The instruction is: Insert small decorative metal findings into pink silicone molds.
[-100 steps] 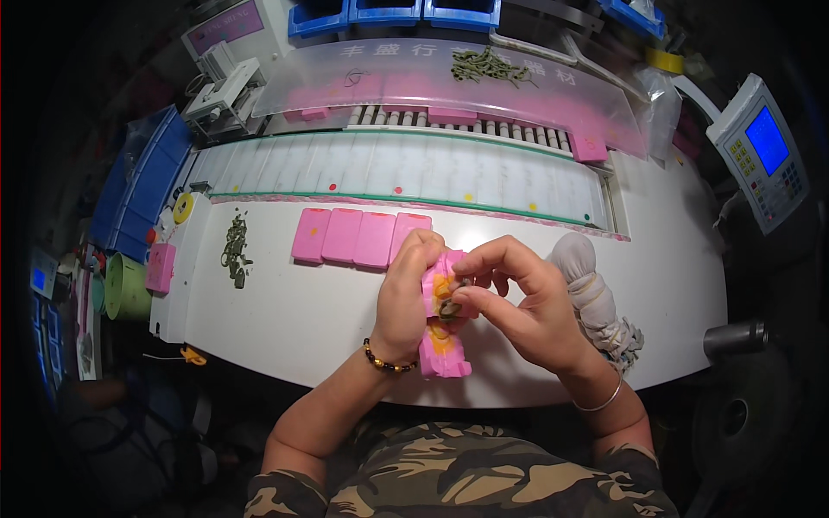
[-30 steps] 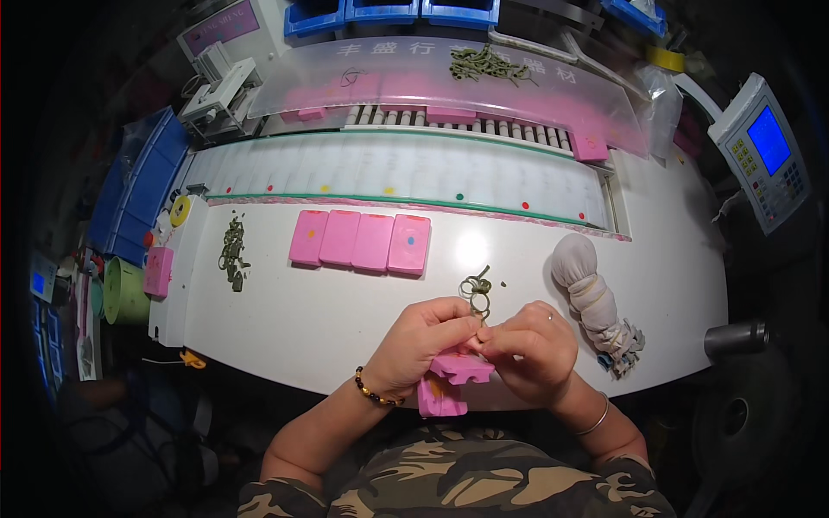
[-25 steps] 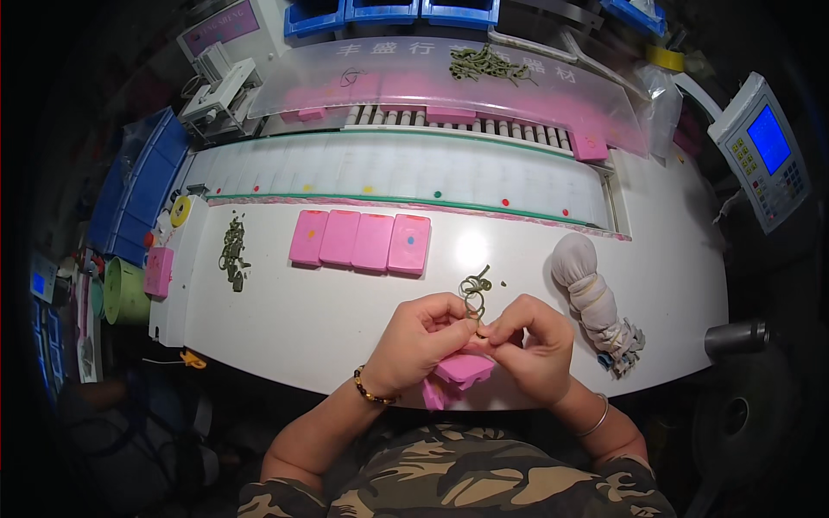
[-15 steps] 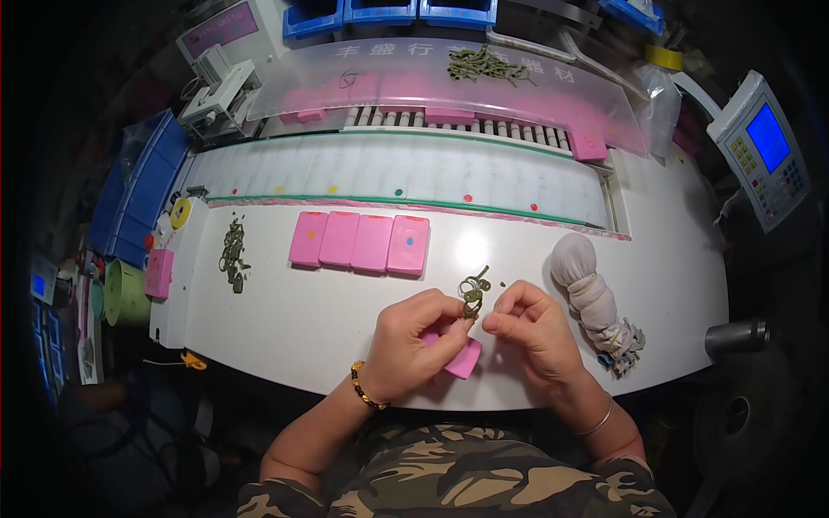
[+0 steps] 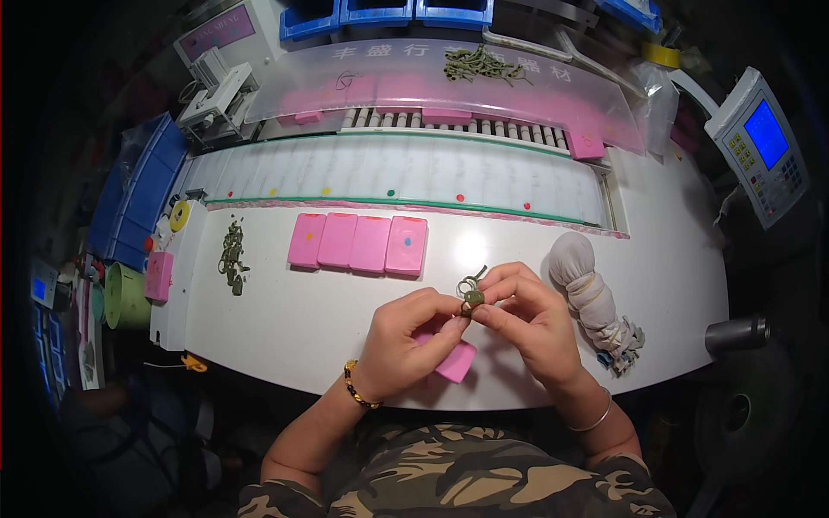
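Above the near part of the white table, both hands meet at a small olive-green ring-shaped piece [image 5: 473, 298]. My left hand [image 5: 408, 337] is closed, with thumb and forefinger pinching its lower side. My right hand [image 5: 534, 324] grips it from the other side between thumb and fingertips. More thin green loops [image 5: 468, 283] show just beyond the fingertips; whether they are joined to the piece I cannot tell. A pink block [image 5: 455, 361] lies partly hidden under my left hand; I cannot see whether the curled fingers hold it.
Several pink blocks [image 5: 370, 243] stand in a row beyond my left hand. Loose green pieces [image 5: 231, 259] lie farther left. A tied white cloth bundle [image 5: 591, 289] rests to the right. At the back run a white belt [image 5: 345, 168] and rollers; a control panel [image 5: 764, 142] is far right.
My right hand has moved left and closed its fingertips on the green piece, from which it was apart before. The left hand has hardly moved.
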Demonstrator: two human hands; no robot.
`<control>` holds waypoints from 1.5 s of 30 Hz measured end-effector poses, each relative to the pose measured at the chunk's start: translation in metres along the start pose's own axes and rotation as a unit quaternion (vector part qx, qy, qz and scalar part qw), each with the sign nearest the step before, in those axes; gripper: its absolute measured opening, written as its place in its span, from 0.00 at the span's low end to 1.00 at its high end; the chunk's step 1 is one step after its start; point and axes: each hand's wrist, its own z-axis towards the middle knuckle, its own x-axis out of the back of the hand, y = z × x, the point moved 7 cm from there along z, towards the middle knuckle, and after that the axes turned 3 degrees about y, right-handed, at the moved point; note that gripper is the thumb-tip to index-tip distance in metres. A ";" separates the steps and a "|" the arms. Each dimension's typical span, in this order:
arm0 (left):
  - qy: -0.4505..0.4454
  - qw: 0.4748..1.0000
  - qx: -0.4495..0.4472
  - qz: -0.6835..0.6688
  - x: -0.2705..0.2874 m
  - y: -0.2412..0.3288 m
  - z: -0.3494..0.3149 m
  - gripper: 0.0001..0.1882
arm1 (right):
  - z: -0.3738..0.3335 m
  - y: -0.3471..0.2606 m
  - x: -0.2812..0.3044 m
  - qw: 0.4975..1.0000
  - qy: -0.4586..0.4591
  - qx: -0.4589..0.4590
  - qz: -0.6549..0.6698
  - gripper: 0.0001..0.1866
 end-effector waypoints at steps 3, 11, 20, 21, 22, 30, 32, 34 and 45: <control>-0.039 0.979 0.168 -0.110 -0.007 -0.018 -0.008 0.06 | -0.001 0.011 -0.007 0.984 -0.013 -0.121 0.132 0.06; -0.069 0.904 0.309 -0.288 -0.019 -0.028 -0.014 0.08 | -0.008 0.034 -0.012 0.939 0.012 -0.259 0.226 0.07; -0.059 0.858 0.359 -0.361 -0.026 -0.037 -0.019 0.08 | -0.009 0.039 -0.012 0.931 0.028 -0.278 0.235 0.07; -0.057 0.855 0.363 -0.366 -0.026 -0.037 -0.019 0.08 | -0.010 0.039 -0.012 0.931 0.031 -0.279 0.234 0.07; -0.058 0.855 0.363 -0.366 -0.027 -0.038 -0.019 0.08 | -0.010 0.039 -0.013 0.931 0.031 -0.279 0.234 0.07; -0.039 0.858 0.352 -0.373 -0.026 -0.042 -0.020 0.08 | -0.005 0.035 -0.006 0.960 0.036 -0.219 0.168 0.08; -0.025 0.860 0.353 -0.368 -0.025 -0.040 -0.017 0.07 | -0.006 0.028 -0.002 0.967 0.051 -0.203 0.146 0.09; -0.008 0.862 0.354 -0.363 -0.021 -0.042 -0.017 0.06 | -0.005 0.026 0.001 0.972 0.063 -0.187 0.125 0.10; -0.003 0.866 0.352 -0.356 -0.019 -0.042 -0.017 0.07 | 0.002 -0.012 0.011 0.988 0.099 0.047 -0.106 0.13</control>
